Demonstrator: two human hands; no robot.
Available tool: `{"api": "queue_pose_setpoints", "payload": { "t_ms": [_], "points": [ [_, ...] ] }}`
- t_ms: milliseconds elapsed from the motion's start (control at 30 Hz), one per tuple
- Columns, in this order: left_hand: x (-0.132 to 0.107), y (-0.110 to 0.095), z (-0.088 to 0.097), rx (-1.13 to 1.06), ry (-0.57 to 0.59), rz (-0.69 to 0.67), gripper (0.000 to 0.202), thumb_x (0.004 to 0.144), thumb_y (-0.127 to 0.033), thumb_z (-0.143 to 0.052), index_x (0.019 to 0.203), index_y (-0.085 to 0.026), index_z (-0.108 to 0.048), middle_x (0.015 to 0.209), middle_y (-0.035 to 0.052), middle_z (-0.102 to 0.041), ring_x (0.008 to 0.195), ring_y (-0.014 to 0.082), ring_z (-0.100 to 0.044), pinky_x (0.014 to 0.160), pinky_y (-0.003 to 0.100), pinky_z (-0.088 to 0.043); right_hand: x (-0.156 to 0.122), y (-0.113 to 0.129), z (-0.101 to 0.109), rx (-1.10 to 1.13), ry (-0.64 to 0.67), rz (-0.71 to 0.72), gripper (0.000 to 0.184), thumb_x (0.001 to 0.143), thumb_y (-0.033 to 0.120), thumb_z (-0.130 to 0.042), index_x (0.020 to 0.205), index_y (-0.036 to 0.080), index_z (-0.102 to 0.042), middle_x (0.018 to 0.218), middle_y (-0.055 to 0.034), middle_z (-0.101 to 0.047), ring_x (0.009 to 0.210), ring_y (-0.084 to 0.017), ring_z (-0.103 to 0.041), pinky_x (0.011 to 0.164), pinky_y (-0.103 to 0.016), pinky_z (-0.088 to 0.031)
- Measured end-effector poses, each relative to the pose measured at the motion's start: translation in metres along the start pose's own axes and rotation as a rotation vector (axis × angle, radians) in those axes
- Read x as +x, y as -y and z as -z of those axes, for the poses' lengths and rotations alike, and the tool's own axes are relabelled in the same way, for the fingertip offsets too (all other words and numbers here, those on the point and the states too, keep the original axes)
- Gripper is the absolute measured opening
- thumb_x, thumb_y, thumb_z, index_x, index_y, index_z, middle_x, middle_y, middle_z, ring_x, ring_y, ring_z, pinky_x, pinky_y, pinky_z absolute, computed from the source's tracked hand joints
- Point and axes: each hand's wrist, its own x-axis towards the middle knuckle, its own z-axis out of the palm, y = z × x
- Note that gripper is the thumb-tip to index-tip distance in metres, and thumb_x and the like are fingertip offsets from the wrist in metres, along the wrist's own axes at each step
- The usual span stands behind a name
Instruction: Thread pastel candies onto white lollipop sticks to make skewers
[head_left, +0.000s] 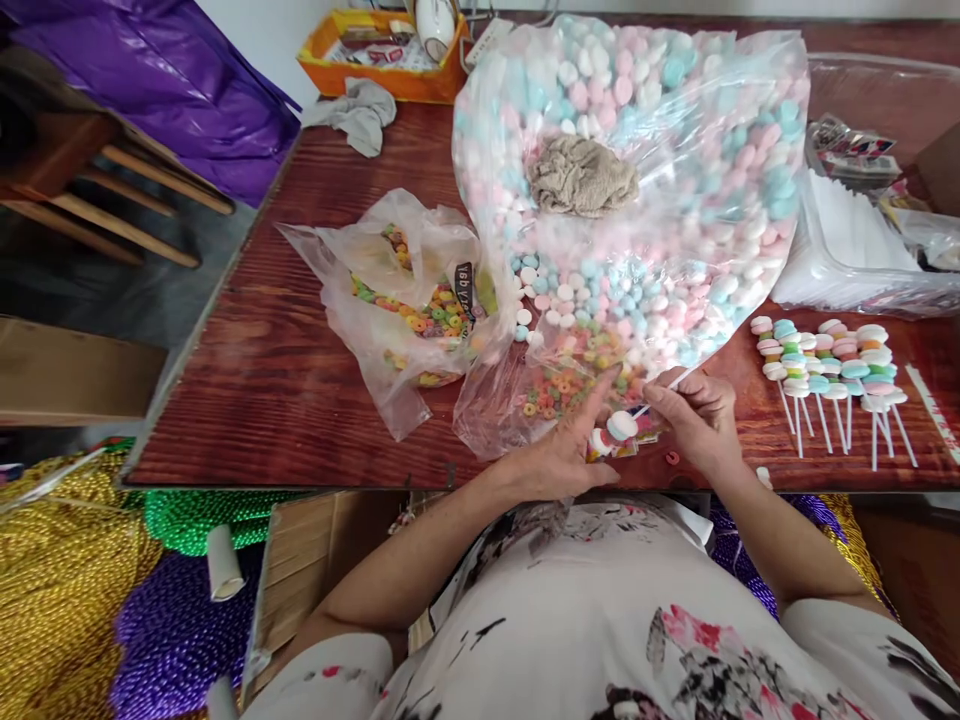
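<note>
Reading "day": label (464,292) beyond left hand (564,455)

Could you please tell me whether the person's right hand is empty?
No, the right hand pinches a white stick between thumb and fingers.

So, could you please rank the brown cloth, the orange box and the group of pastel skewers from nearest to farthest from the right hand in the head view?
Nearest to the right hand first:
1. Pastel skewers: just to its right.
2. Brown cloth: farther back, to its left.
3. Orange box: farthest back and well to the left.
</note>
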Motion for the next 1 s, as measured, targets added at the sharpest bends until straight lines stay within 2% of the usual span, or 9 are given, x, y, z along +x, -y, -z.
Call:
{"api": "queue_pose_setpoints", "payload": {
  "t_ms": [200, 300, 367, 433, 500, 567, 667, 833, 1000],
  "points": [
    [0.012, -0.001, -0.014, -0.065, -0.088, 0.020, 0.117, 0.072, -0.016, -0.078, 0.159, -0.032, -0.003, 0.118, 0.0071, -0.061, 0.077, 0.0140, -0.060, 0.077, 0.033, -0.054, 0.003, -0.011, -0.005, 0.104, 0.127, -0.139, 0.030, 0.082, 0.038, -0.075, 0.062, 0.017, -0.065, 0.052, 0.0036, -0.059, 0.045, -0.007, -0.048, 0.045, -0.020, -0.037],
    [0.005, 0.000, -0.001, -0.295, -0.081, 0.051, 0.130, 0.059, -0.022, -0.090, 0.158, -0.038, -0.007, 0.125, 0.0077, -0.061, 0.085, 0.0154, -0.064, 0.080, 0.033, -0.055, 0.007, -0.017, 0.005, 0.183, 0.165, -0.180, 0.026, 0.083, 0.041, -0.074, 0.070, 0.018, -0.070, 0.058, 0.0010, -0.065, 0.047, -0.010, -0.055, 0.045, -0.021, -0.041],
    [-0.002, 0.004, 0.011, -0.408, -0.013, 0.084, 0.127, 0.051, -0.025, -0.095, 0.156, -0.035, -0.024, 0.124, 0.0085, -0.063, 0.097, 0.0195, -0.066, 0.086, 0.034, -0.054, 0.011, -0.017, 0.011, 0.247, 0.144, -0.122, 0.025, 0.081, 0.042, -0.076, 0.072, 0.019, -0.072, 0.060, 0.0000, -0.067, 0.047, -0.011, -0.055, 0.045, -0.022, -0.042],
    [-0.009, 0.011, 0.020, -0.476, 0.145, 0.185, 0.103, 0.051, -0.030, -0.096, 0.142, -0.027, -0.049, 0.112, 0.0092, -0.070, 0.096, 0.0220, -0.068, 0.084, 0.034, -0.055, 0.015, -0.013, 0.014, 0.300, 0.135, -0.032, 0.021, 0.081, 0.039, -0.076, 0.074, 0.020, -0.074, 0.063, -0.0008, -0.067, 0.050, -0.012, -0.057, 0.047, -0.024, -0.044],
    [-0.012, 0.017, 0.022, -0.493, 0.307, 0.307, 0.068, 0.053, -0.036, -0.095, 0.113, -0.018, -0.069, 0.091, 0.0077, -0.074, 0.082, 0.0210, -0.070, 0.073, 0.031, -0.056, 0.019, -0.008, 0.014, 0.319, 0.165, 0.042, 0.017, 0.082, 0.037, -0.075, 0.075, 0.021, -0.075, 0.065, -0.0017, -0.068, 0.054, -0.014, -0.059, 0.051, -0.026, -0.047],
    [-0.013, 0.019, 0.018, -0.479, 0.373, 0.360, 0.041, 0.057, -0.040, -0.092, 0.080, -0.013, -0.072, 0.070, 0.0048, -0.071, 0.065, 0.0174, -0.067, 0.063, 0.028, -0.054, 0.022, -0.004, 0.014, 0.300, 0.195, 0.079, 0.018, 0.083, 0.037, -0.074, 0.075, 0.021, -0.076, 0.064, -0.0022, -0.067, 0.055, -0.015, -0.060, 0.052, -0.028, -0.048],
    [-0.011, 0.015, 0.007, -0.453, 0.212, 0.348, 0.040, 0.061, -0.043, -0.089, 0.062, -0.014, -0.062, 0.055, -0.0001, -0.063, 0.048, 0.0111, -0.056, 0.050, 0.024, -0.045, 0.025, -0.001, 0.013, 0.199, 0.163, 0.076, 0.021, 0.083, 0.039, -0.074, 0.073, 0.022, -0.075, 0.060, -0.0012, -0.065, 0.054, -0.015, -0.058, 0.051, -0.028, -0.047],
    [-0.009, 0.011, -0.002, -0.311, -0.322, 0.227, 0.043, 0.061, -0.047, -0.088, 0.074, -0.013, -0.064, 0.059, -0.0058, -0.055, 0.051, 0.0062, -0.043, 0.051, 0.020, -0.035, 0.017, 0.000, 0.011, 0.043, -0.011, 0.104, 0.019, 0.084, 0.030, -0.074, 0.069, 0.020, -0.069, 0.063, 0.0016, -0.063, 0.050, -0.009, -0.050, 0.047, -0.024, -0.037],
    [-0.011, 0.030, -0.001, 0.205, -0.573, -0.005, 0.040, 0.072, -0.046, -0.080, 0.064, -0.015, -0.056, 0.059, -0.0055, -0.047, 0.056, 0.0076, -0.039, 0.053, 0.022, -0.029, 0.006, 0.008, -0.001, -0.001, -0.091, 0.134, 0.025, 0.087, 0.025, -0.071, 0.065, 0.018, -0.063, 0.056, 0.0039, -0.052, 0.051, -0.008, -0.044, 0.050, -0.024, -0.035]
  ]
}}
